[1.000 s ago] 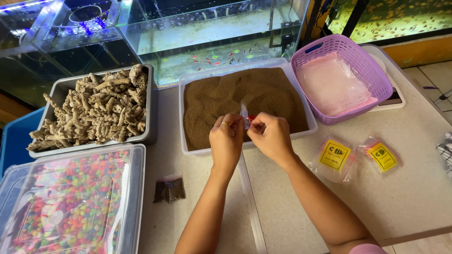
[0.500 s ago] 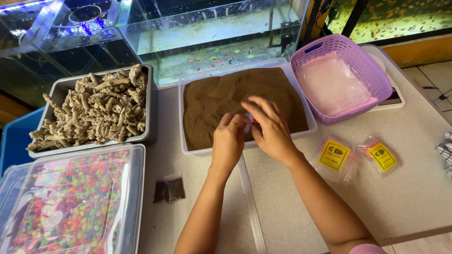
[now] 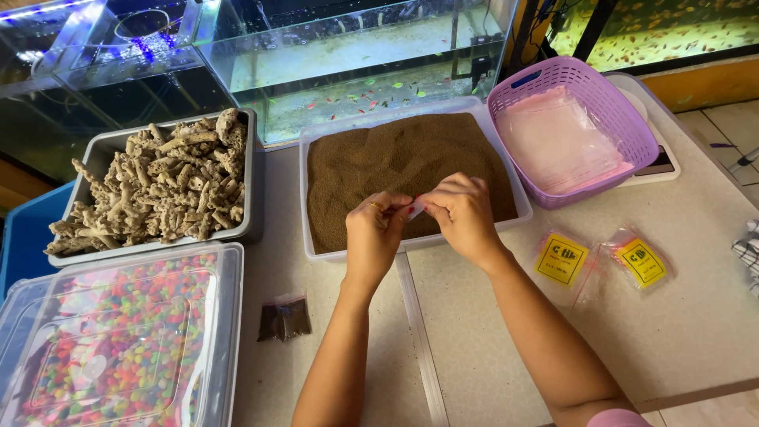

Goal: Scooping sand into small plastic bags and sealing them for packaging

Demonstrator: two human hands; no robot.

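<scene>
**Both hands pinch a small bag over the tray of brown granules**

What the fingers hold is mostly covered: only a sliver of a small clear bag [image 3: 417,207] with a touch of red at its edge shows between the two hands, and what is in it cannot be made out. The lidded box of coloured pebbles [image 3: 118,340] is cut off at the left and bottom edges, and a checked cloth [image 3: 747,253] is cut by the right edge.

The left hand [image 3: 378,229] is curled narrow, thumb and forefinger closed on the bag's left end, a ring on one finger. The right hand [image 3: 462,213] is likewise closed, fingertips pinching the bag's right end, the other fingers folded over it. The hands meet just above the near rim of the white tray of brown granules [image 3: 316,205].

Half a second ago the right hand's fingers were spread and lifted above the bag; now they have folded down onto it, much as they were a second ago. The bag and both hands have stayed over the same spot at the tray's front edge.

Nearby lie a small dark filled packet [image 3: 285,318] on the table [image 3: 490,332], two yellow-labelled packets [image 3: 601,261], a purple basket [image 3: 624,119] of clear bags, and a grey tray of pale coral pieces [image 3: 158,190]
</scene>
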